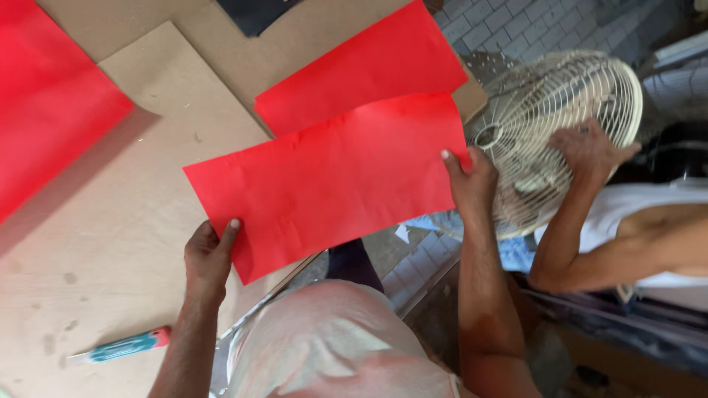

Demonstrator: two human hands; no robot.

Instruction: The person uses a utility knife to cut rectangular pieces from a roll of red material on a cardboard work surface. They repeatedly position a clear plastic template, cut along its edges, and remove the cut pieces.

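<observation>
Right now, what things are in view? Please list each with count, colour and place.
held sheet: 1, red, gripped at both ends
other sheets: 2, red, on the boards, one top centre, one top left
boards: several, brown, overlapping, left
knife: 1, teal and red, bottom left on a board
fan: 1, cream, right
co-worker's hand: 1, on the fan grille
left hand: 1, at the sheet's lower left corner
right hand: 1, at the sheet's right edge
</observation>
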